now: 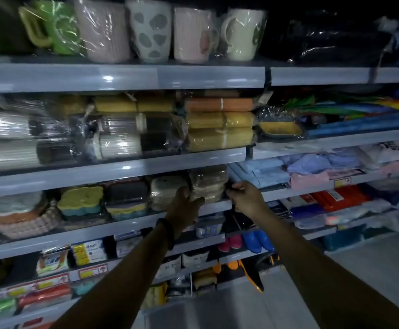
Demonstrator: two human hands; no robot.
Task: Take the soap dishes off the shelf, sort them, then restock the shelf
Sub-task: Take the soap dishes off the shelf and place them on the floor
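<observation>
Shelf (98,230), right end: clear-wrapped tan soap dish stack (208,181). Left hand (186,205) grips its lower left corner. Right hand (246,198) curled at its right edge, grip unclear. Beige dish (166,189) just left.

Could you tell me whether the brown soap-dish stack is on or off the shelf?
On: the brown stack rests on the shelf, left hand touching it.

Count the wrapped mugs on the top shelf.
5, in one row, left to right: green mug, ribbed pink mug, spotted mug, second pink mug, cream mug. Others may hide behind.
</observation>
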